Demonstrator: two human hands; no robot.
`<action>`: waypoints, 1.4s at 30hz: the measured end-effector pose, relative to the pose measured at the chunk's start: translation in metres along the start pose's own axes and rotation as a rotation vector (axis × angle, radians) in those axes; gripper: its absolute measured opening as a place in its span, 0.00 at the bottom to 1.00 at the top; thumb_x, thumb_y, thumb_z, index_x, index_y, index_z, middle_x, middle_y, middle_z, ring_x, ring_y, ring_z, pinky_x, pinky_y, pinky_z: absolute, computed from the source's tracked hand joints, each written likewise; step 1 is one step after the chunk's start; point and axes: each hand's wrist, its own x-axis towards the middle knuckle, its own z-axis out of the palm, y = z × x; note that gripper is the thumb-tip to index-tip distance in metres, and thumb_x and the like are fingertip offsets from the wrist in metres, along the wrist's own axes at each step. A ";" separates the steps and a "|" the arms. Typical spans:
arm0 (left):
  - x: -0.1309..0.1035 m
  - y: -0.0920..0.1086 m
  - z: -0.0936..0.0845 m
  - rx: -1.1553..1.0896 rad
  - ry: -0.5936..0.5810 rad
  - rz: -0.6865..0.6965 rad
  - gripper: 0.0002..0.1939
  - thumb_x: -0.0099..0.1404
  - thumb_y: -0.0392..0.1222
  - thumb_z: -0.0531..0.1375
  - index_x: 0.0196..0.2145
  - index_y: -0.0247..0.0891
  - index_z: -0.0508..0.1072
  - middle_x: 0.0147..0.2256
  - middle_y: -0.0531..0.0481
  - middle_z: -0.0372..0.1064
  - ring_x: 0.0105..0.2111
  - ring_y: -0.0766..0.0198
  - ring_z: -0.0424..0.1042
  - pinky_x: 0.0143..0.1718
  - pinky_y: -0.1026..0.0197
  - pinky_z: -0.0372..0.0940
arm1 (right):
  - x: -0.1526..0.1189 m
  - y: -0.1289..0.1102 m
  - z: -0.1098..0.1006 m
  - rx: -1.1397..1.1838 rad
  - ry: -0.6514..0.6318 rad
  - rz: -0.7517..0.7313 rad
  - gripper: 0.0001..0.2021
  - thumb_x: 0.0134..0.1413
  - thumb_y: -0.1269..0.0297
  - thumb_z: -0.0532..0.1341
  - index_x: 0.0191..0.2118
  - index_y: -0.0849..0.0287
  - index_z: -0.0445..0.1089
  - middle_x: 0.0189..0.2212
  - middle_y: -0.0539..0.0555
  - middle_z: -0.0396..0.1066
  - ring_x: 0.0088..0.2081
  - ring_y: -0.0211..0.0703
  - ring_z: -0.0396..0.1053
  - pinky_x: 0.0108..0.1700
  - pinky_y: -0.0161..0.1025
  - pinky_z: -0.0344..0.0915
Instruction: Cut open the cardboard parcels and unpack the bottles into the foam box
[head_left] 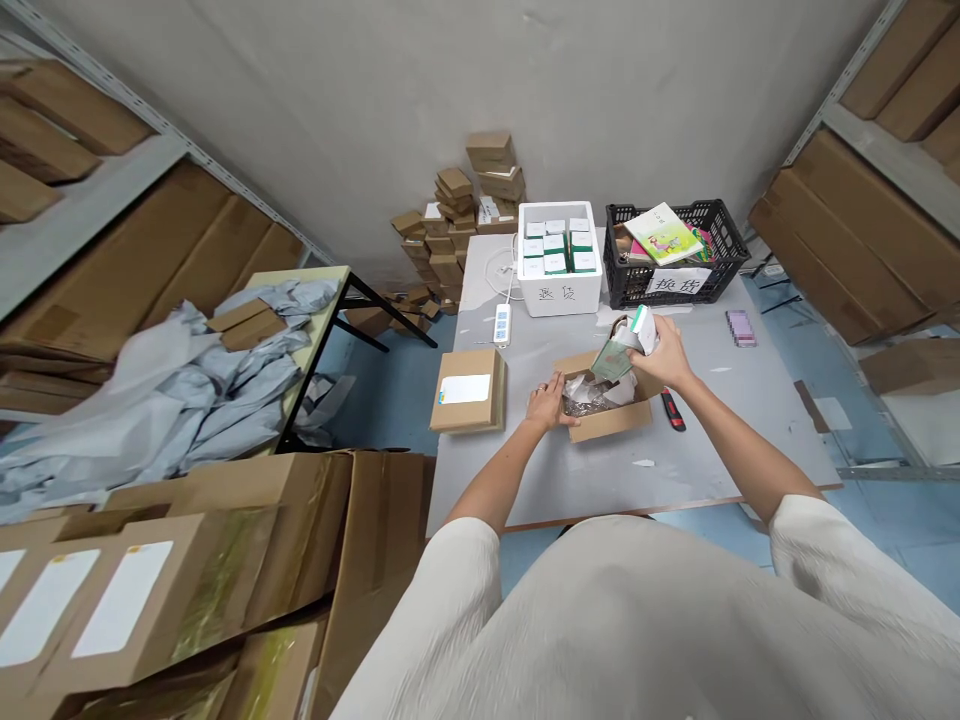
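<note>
An open cardboard box [611, 425] sits on the grey table [540, 500] in front of me, with crumpled clear and whitish packing material [592, 397] inside. My left hand [546, 402] grips the box's left side, thumb along the front wall. Above the box's right part, my right hand [666, 352] is closed around a small green-and-white carton [616, 358], held tilted. The carton's right end is partly covered by my fingers. Just right of the box lies a red-and-black box cutter [673, 410].
Closed parcels [466, 390] lie at the left. Behind stand a white foam bin [559, 297] of green-and-white cartons and a black crate [619, 285] with booklets. A power strip [502, 325] and a purple stack [741, 328] are on the table. Large cartons [382, 540] flank my left.
</note>
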 end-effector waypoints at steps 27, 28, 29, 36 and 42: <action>0.092 0.005 -0.042 -0.026 0.141 -0.121 0.69 0.56 0.63 0.73 0.80 0.43 0.39 0.79 0.35 0.39 0.71 0.30 0.53 0.68 0.37 0.56 | -0.023 0.036 0.015 0.110 -0.189 0.092 0.34 0.41 0.59 0.71 0.59 0.54 0.71 0.50 0.58 0.74 0.55 0.62 0.69 0.59 0.58 0.67; 0.096 0.003 -0.045 -0.028 0.147 -0.122 0.68 0.55 0.62 0.74 0.80 0.43 0.39 0.79 0.35 0.39 0.72 0.31 0.53 0.68 0.38 0.56 | -0.029 0.038 0.020 0.125 -0.209 0.110 0.35 0.41 0.60 0.71 0.60 0.54 0.71 0.51 0.58 0.74 0.55 0.62 0.70 0.59 0.57 0.67; 0.099 0.002 -0.048 -0.030 0.152 -0.125 0.68 0.55 0.62 0.74 0.80 0.43 0.39 0.79 0.35 0.39 0.72 0.31 0.53 0.68 0.38 0.56 | -0.035 0.039 0.025 0.144 -0.233 0.126 0.35 0.41 0.60 0.71 0.60 0.53 0.70 0.52 0.59 0.74 0.55 0.62 0.70 0.59 0.57 0.68; 0.094 -0.001 -0.053 -0.045 0.217 -0.113 0.58 0.65 0.60 0.68 0.79 0.44 0.41 0.77 0.33 0.45 0.73 0.33 0.52 0.71 0.38 0.52 | -0.067 0.044 0.059 0.211 -0.359 0.197 0.35 0.40 0.64 0.71 0.60 0.51 0.71 0.54 0.57 0.77 0.60 0.62 0.70 0.61 0.56 0.69; 0.059 0.009 -0.049 -0.070 0.303 -0.052 0.42 0.73 0.52 0.59 0.78 0.43 0.48 0.76 0.38 0.50 0.75 0.38 0.49 0.74 0.38 0.45 | -0.091 0.051 0.086 0.224 -0.438 0.216 0.35 0.40 0.65 0.70 0.59 0.50 0.71 0.53 0.56 0.77 0.58 0.62 0.71 0.58 0.56 0.71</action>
